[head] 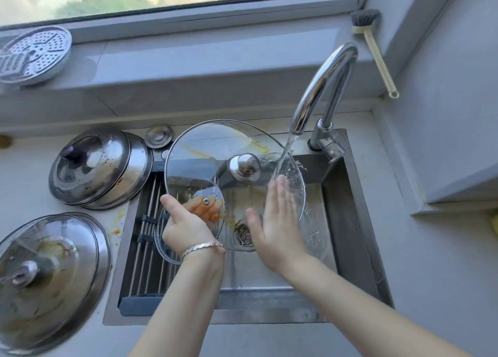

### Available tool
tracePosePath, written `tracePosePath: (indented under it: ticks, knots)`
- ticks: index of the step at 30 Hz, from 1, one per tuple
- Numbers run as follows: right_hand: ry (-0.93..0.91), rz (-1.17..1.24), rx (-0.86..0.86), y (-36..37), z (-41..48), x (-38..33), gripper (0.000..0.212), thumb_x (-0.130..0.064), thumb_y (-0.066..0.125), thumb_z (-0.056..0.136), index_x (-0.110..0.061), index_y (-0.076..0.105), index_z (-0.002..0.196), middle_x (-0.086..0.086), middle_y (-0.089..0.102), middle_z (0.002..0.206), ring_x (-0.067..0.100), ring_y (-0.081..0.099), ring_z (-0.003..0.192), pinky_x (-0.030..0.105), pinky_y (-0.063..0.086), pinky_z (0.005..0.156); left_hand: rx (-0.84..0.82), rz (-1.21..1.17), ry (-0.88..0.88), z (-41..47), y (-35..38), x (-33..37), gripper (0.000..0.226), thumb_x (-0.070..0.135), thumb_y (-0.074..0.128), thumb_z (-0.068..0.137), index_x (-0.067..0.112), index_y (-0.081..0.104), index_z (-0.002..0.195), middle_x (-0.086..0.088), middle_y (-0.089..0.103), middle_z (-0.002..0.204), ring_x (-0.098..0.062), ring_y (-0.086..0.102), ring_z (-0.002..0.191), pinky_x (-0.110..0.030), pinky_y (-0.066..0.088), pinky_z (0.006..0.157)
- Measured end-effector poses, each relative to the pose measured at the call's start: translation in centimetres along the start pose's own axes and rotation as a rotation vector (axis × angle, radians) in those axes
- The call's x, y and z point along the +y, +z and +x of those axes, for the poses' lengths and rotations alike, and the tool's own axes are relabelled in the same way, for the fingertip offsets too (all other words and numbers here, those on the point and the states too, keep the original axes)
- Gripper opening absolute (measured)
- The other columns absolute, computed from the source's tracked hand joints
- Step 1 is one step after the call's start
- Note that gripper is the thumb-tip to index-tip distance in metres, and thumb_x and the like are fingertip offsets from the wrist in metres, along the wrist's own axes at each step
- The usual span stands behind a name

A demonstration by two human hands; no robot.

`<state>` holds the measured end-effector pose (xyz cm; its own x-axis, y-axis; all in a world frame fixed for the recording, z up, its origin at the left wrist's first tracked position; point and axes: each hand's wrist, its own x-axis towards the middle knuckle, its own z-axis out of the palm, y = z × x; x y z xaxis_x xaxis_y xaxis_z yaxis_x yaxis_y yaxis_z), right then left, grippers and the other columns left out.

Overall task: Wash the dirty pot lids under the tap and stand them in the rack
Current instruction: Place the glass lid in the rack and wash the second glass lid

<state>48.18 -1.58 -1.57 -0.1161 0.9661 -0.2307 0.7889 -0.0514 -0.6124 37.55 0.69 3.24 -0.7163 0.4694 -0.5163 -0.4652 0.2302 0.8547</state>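
Left hand (186, 227): the lower-left rim of the glass lid (215, 146) is pinched, thumb in front, fingers seen through the glass behind.
Right hand (275, 227): held flat with straight fingers against the lid's face beside the stream; nothing is grasped.
Glass lid: held tilted over the sink (350, 208), with water from the tap (323, 87) striking its right side; yellow-orange streaks are seen on its upper part.
Smaller glass lid (167, 249): seen at the left hand, over the rack (147, 270); whether it is held or resting cannot be told.
Steel lids (94, 168): stacked on the counter to the left, spotted with residue.
Stained lid (48, 270): laid nearer on the counter, smeared brown.
Progress: judged early; one lid is mid-wash, and several lids are left to be washed and racked.
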Motion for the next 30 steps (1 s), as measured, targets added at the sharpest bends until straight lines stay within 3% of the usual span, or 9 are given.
tracePosePath:
  ticks: [3, 7, 11, 17, 21, 25, 30]
  knots:
    - [-0.093, -0.039, -0.016, 0.3, -0.6, 0.4, 0.083, -0.068, -0.003, 0.078, -0.014, -0.027, 0.137, 0.001, -0.036, 0.145, 0.010, -0.033, 0.136, 0.025, -0.021, 0.112, -0.005, 0.011, 0.005, -0.1, -0.1, 0.0, 0.055, 0.051, 0.036, 0.094, 0.009, 0.058, 0.067, 0.002, 0.063, 0.043, -0.010, 0.063, 0.041, -0.014, 0.045, 0.039]
    - [0.177, 0.051, -0.009, -0.8, 1.8, 1.7, 0.073, -0.053, 0.011, 0.095, -0.007, -0.015, 0.146, 0.009, -0.023, 0.154, 0.015, -0.023, 0.141, 0.029, -0.014, 0.115, -0.010, 0.026, -0.009, -0.2, -0.4, -0.3, 0.054, 0.051, 0.037, 0.093, 0.009, 0.058, 0.068, 0.002, 0.063, 0.043, -0.010, 0.063, 0.041, -0.014, 0.045, 0.039]
    - [-0.047, 0.023, 0.020, 0.3, 0.5, 0.7, 0.080, -0.054, -0.001, 0.082, -0.011, -0.008, 0.148, 0.000, -0.016, 0.156, 0.009, -0.021, 0.141, 0.027, -0.016, 0.113, -0.039, 0.058, -0.027, -0.2, -0.5, -0.5, 0.055, 0.051, 0.035, 0.094, 0.008, 0.058, 0.068, 0.003, 0.063, 0.043, -0.009, 0.063, 0.040, -0.013, 0.045, 0.040]
    - [0.132, 0.126, 0.060, -2.5, 6.0, 4.2, 0.063, -0.042, 0.008, 0.094, -0.012, 0.003, 0.149, 0.001, -0.002, 0.158, 0.011, -0.007, 0.145, 0.033, -0.004, 0.118, -0.157, 0.190, -0.016, -0.2, -2.0, -0.3, 0.057, 0.050, 0.035, 0.095, 0.005, 0.059, 0.068, -0.002, 0.064, 0.044, -0.012, 0.062, 0.038, -0.014, 0.045, 0.038]
    - [-0.033, 0.039, 0.007, -4.8, 8.5, 4.3, 0.053, -0.030, 0.020, 0.101, -0.012, 0.007, 0.149, 0.002, 0.002, 0.158, 0.012, -0.004, 0.145, 0.029, -0.006, 0.117, -0.248, 0.268, -0.004, -0.1, -2.4, -0.3, 0.058, 0.047, 0.034, 0.095, 0.003, 0.058, 0.067, -0.004, 0.063, 0.043, -0.013, 0.060, 0.036, -0.014, 0.044, 0.035]
    - [-0.250, -0.095, -0.090, -6.4, 9.9, 2.1, 0.058, -0.034, 0.025, 0.101, -0.014, 0.002, 0.149, -0.001, -0.005, 0.158, 0.011, -0.008, 0.144, 0.026, -0.009, 0.112, -0.323, 0.325, 0.058, -0.1, -2.1, -0.2, 0.059, 0.043, 0.033, 0.096, 0.001, 0.057, 0.063, -0.006, 0.062, 0.042, -0.015, 0.059, 0.034, -0.015, 0.042, 0.034]
    - [-0.148, -0.145, -0.272, -7.1, 9.6, -0.5, 0.067, -0.044, 0.016, 0.099, -0.009, -0.015, 0.146, 0.005, -0.025, 0.154, 0.014, -0.022, 0.141, 0.032, -0.012, 0.113, -0.349, 0.343, 0.080, 0.0, -1.1, -0.5, 0.061, 0.041, 0.035, 0.097, 0.001, 0.057, 0.057, -0.007, 0.061, 0.040, -0.017, 0.058, 0.032, -0.016, 0.041, 0.034]
